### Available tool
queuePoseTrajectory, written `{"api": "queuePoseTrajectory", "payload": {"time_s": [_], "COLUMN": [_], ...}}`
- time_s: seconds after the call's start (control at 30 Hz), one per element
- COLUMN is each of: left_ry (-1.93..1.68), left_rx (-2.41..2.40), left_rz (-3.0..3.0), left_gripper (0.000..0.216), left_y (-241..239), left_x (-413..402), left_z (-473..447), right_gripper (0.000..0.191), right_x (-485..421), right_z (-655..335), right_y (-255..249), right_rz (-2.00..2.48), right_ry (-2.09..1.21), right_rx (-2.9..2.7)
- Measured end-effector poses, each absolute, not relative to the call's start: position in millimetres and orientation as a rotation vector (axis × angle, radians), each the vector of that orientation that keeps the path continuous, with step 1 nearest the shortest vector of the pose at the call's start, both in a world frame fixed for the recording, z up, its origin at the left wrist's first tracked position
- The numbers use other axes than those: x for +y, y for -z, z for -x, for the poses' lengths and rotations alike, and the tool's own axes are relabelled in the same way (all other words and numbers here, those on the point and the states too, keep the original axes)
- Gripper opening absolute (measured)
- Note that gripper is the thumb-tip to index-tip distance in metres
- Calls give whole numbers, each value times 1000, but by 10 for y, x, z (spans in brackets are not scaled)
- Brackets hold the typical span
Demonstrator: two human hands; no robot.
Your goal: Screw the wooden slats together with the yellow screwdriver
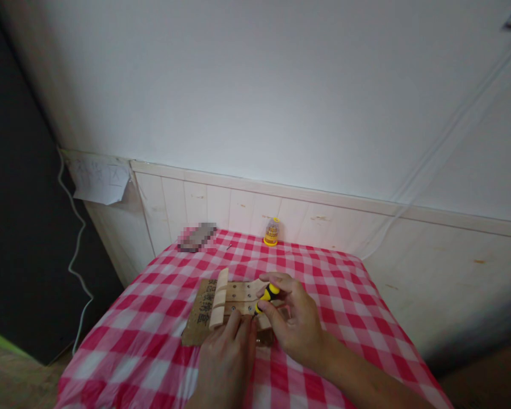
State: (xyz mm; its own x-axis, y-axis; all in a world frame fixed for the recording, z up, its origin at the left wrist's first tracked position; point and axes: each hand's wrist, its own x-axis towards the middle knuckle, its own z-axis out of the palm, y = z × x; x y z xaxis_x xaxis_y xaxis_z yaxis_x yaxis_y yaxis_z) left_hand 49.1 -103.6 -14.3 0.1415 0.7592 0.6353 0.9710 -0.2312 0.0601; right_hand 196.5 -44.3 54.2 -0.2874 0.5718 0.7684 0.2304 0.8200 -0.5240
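Note:
A wooden piece (pixel 221 304) with slats, screws and dark printed characters lies on a table with a red and white checked cloth (pixel 344 301). My right hand (pixel 292 321) is closed around a small yellow and black screwdriver (pixel 267 297), whose tip points down at the wood. My left hand (pixel 225 355) rests on the near edge of the wooden piece, fingers together and pressing it down.
A small yellow jar (pixel 272 232) of screwdriver bits stands at the table's far edge by the white panelled wall. A blurred grey object (pixel 197 237) lies at the far left corner. A white cable (pixel 74 250) hangs down the wall on the left.

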Motion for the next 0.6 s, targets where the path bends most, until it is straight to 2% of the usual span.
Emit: {"api": "queuePoseTrajectory", "payload": {"time_s": [0.3,0.6], "left_ry": [779,770], "left_rx": [-1673,-1710], "left_rz": [2067,2094], "left_gripper": [20,20], "left_y": [105,147], "left_x": [-1042,-1037], "left_z": [-501,-505], "right_gripper": [31,45], "right_x": [-425,-487], "right_z": [-1940,-2005], "right_y": [-585,-620], "right_rz": [551,533], "right_ry": [-298,-285], "right_rx": [-1891,-2013]}}
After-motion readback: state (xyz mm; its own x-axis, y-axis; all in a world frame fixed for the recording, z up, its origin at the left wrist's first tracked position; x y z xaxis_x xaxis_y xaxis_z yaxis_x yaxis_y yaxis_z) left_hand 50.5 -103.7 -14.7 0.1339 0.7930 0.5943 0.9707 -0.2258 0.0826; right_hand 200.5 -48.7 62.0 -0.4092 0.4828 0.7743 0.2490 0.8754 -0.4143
